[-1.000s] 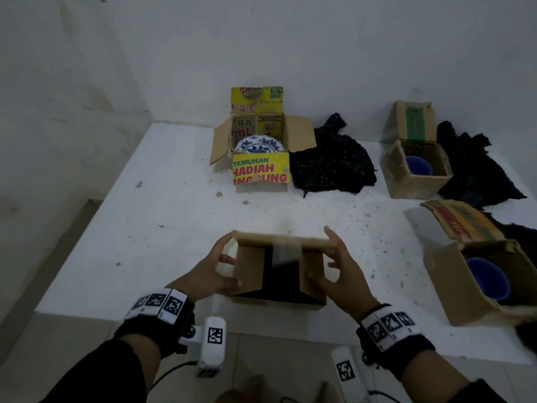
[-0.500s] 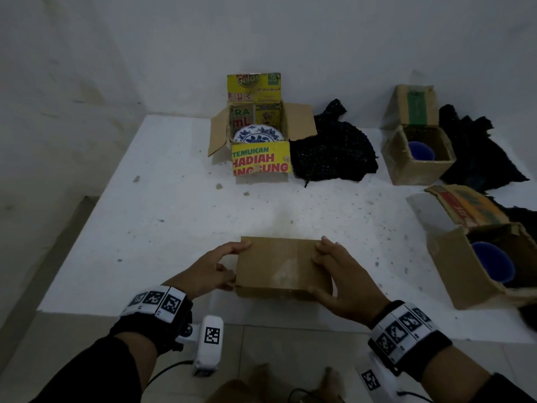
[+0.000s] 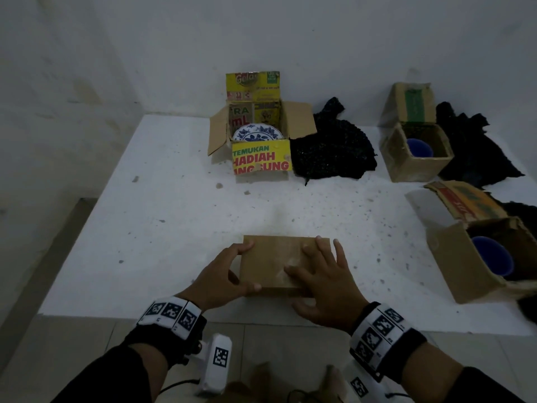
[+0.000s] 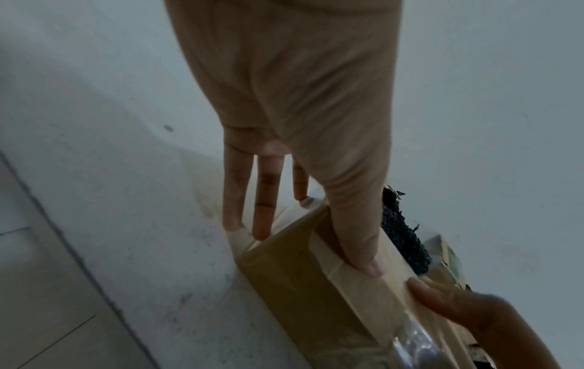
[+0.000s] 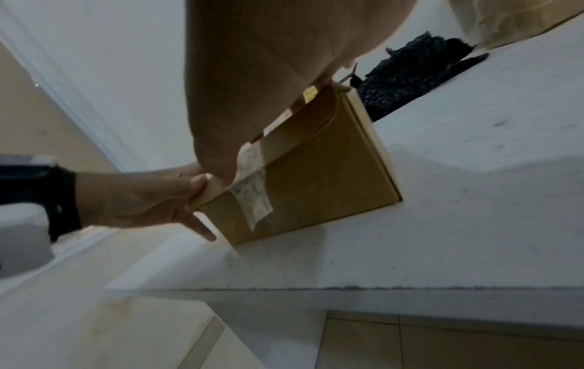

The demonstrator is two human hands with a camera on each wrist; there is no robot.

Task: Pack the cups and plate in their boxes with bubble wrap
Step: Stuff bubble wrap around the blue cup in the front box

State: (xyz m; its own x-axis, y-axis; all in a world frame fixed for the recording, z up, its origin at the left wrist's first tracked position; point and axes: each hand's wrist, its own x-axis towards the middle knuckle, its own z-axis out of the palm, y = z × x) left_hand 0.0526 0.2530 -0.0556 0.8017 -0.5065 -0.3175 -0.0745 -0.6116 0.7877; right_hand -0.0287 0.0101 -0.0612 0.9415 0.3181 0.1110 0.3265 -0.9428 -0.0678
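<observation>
**Both hands on the closed box**

While the right hand (image 3: 322, 282) lies flat with straight fingers on the lid, the left hand (image 3: 223, 274) grips the left edge of the small brown box (image 3: 273, 261), near the table (image 3: 151, 205) front. Far behind, a plate (image 3: 257, 133) stands in the yellow box (image 3: 261, 158); right, two open boxes hold blue cups (image 3: 418, 146).

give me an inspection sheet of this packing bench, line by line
Surface: white speckled table, scattered dark specks.
Job's things: closed brown box near front edge; patterned plate in open yellow box; blue cups in two open boxes; black wrap piles.
Clutter: nothing seen.
Grippers: left hand holds the closed box's left side; right hand presses flat on its lid.
Cables: thin lead below left wrist camera.
Surroundings: white walls, tiled floor.
</observation>
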